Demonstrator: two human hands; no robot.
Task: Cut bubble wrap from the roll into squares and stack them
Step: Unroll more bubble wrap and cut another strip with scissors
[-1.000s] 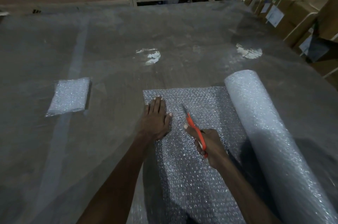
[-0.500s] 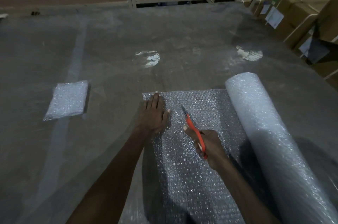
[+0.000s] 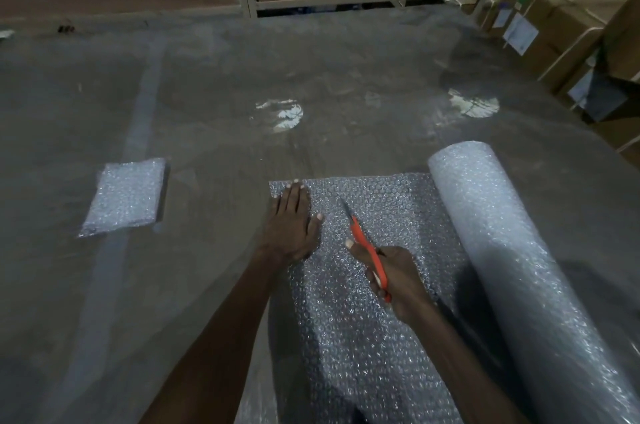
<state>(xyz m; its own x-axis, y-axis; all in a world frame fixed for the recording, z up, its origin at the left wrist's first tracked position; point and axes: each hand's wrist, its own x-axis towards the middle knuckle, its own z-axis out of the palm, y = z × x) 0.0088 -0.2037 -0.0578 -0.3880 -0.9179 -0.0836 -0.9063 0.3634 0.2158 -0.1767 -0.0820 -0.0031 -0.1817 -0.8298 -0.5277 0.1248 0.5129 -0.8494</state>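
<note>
A stack of cut squares [image 3: 126, 196] is seen at the far left of the table [image 3: 214, 132]. The unrolled sheet [image 3: 377, 201] is pressed flat by the left hand [image 3: 290, 222] with straight fingers. Orange-handled scissors [image 3: 367, 247] are gripped over the sheet in the right hand [image 3: 394, 279], and the bubble wrap roll [image 3: 512, 250] is laid along the right.

one head-worn wide-angle view looks forward and down, close over the floor [image 3: 214, 104].

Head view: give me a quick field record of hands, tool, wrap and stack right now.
left hand: flat, pressing the unrolled sheet near its far left corner
right hand: grips orange scissors, blades pointing away over the sheet
roll: right of the sheet, joined to it
stack: cut squares, lying apart to the left
</note>
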